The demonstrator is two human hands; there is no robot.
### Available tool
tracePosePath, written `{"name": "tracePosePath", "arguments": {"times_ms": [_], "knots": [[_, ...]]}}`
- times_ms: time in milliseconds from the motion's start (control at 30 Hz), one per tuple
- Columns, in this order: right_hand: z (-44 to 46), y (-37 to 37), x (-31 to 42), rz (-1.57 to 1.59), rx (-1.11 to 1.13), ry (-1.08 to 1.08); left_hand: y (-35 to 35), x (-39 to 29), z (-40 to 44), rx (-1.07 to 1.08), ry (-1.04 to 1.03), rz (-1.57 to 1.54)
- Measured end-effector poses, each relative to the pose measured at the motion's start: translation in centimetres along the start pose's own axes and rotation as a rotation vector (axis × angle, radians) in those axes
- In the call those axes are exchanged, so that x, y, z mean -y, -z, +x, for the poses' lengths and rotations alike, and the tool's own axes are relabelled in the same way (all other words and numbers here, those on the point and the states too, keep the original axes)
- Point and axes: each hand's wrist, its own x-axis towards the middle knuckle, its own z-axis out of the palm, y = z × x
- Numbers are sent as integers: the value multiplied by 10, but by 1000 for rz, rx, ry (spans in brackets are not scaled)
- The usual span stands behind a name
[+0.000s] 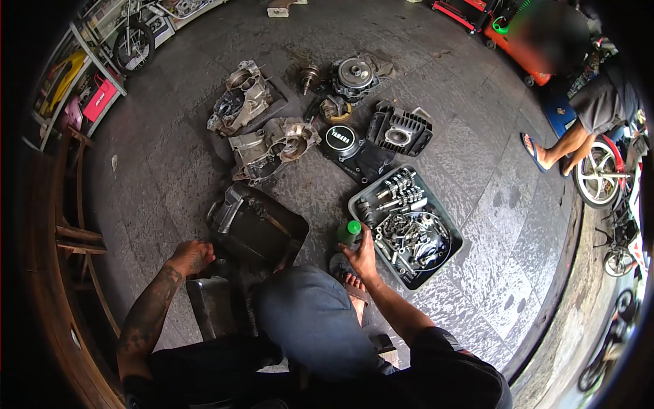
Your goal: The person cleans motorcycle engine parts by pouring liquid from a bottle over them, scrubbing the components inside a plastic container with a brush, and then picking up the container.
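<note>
My right hand grips a small green-capped bottle, held upright just left of a grey tray of metal parts. Gear shafts, bolts and a large thin ring fill that tray. My left hand is curled closed beside a dark shallow pan; whatever its fingers hold, if anything, is hidden. A grey metal part rests at the pan's left side. Closer to me sits a metal container, partly covered by the blurred dark head below.
Engine case halves, a finned cylinder head, a round Yamaha cover and a clutch assembly lie ahead on the floor. A wooden bench borders the left. Another person's legs and motorcycles are at right.
</note>
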Motion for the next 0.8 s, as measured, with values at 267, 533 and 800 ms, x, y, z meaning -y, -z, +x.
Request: {"name": "tracePosePath", "arguments": {"times_ms": [267,533,800], "knots": [[-20,19,-2,-27,25,-26,-7,-5,14,-15,-624,912],[-48,67,-6,-57,-206,-70,-10,-2,-7,67,-805,646],[7,104,14,77,-304,-127,42,47,15,18,-457,432]]}}
